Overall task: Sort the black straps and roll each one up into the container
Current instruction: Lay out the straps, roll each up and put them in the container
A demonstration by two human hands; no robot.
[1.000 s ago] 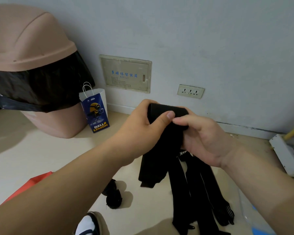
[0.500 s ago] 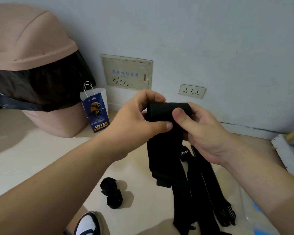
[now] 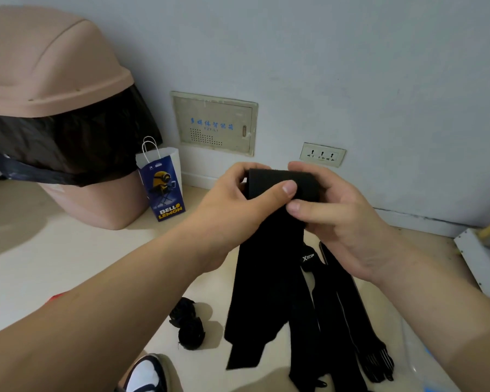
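Note:
I hold a wide black strap (image 3: 269,278) up in front of me, its top end wound into a short roll (image 3: 280,181). My left hand (image 3: 238,202) grips the roll from the left with the thumb across its front. My right hand (image 3: 343,222) grips it from the right, thumb just under the left thumb. The loose tail hangs down to the floor. Several more black straps (image 3: 340,312) lie on the floor below my right hand. A small rolled black bundle (image 3: 188,329) sits on the floor near my shoe. A clear container edge (image 3: 413,360) shows at the bottom right.
A pink lidded bin (image 3: 48,80) with a black liner stands at the left against the wall. A small blue paper bag (image 3: 163,185) leans beside it. A white dustpan-like object (image 3: 478,258) lies at the right. My shoe (image 3: 146,374) is at the bottom edge.
The roll has turned between my hands. The left thumb has slid across its front and the right thumb has dropped below it. The hanging tail has shifted slightly.

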